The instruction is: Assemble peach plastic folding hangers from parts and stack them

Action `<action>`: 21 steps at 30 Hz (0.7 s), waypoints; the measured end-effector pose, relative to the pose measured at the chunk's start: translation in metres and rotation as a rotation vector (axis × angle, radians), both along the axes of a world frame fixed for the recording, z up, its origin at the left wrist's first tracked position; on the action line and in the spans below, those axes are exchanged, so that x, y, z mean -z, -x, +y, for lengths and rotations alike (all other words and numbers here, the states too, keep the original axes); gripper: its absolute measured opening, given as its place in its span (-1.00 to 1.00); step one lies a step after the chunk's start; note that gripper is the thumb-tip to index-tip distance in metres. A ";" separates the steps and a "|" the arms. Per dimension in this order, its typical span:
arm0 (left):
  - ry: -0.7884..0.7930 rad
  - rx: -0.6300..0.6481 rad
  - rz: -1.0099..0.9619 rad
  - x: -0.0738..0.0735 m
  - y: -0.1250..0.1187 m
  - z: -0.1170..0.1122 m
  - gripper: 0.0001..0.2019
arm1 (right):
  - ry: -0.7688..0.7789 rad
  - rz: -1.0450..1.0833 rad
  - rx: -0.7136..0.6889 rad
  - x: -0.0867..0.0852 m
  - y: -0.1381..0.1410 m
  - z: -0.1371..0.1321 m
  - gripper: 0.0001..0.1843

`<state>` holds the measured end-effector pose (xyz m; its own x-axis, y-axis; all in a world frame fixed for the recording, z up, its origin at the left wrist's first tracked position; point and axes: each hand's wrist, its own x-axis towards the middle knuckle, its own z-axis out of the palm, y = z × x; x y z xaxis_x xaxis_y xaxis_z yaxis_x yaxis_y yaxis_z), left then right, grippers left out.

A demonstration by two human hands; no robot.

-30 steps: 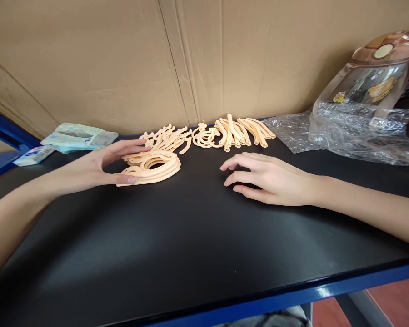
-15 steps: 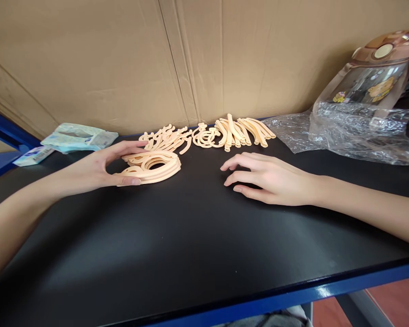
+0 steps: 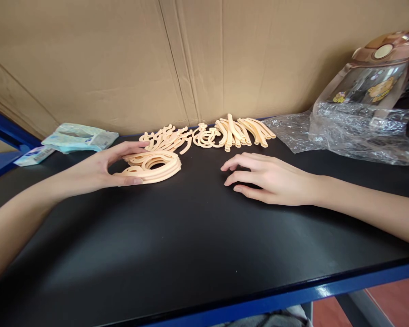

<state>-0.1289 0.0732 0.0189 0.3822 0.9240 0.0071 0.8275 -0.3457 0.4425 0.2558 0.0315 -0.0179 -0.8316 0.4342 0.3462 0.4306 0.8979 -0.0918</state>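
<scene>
My left hand (image 3: 100, 169) spans the left end of a stack of cream ring-shaped plastic pieces (image 3: 167, 170). Its thumb presses along the near side and its fingers reach over the far side, so the hand is closed around that end. The stack lies flat on the black table. To the right, my right hand (image 3: 271, 178) rests palm down with loosely bent fingers apart, open and holding nothing. Behind the hands lie small cream hooked pieces (image 3: 167, 138), thin curved cream pieces (image 3: 206, 136) and a heap of longer cream strips (image 3: 240, 131).
A light-blue tissue pack (image 3: 77, 137) and a small white-and-blue packet (image 3: 34, 156) lie at the left. Crumpled clear plastic (image 3: 354, 136) and a brown-lidded bottle (image 3: 378, 72) are at the right. Cardboard (image 3: 122, 63) rises behind the table, whose front edge is blue (image 3: 320, 290).
My left hand has shifted very slightly to the right along the stack. My right hand and the other pieces look the same.
</scene>
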 end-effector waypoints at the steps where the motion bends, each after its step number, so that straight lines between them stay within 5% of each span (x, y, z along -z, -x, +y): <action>1: 0.000 -0.003 -0.003 0.000 0.000 0.000 -0.18 | 0.002 -0.001 -0.001 0.000 0.000 0.000 -0.72; 21: 0.011 -0.016 0.077 -0.005 -0.004 -0.003 -0.21 | 0.001 -0.019 0.010 -0.001 0.000 -0.001 -0.71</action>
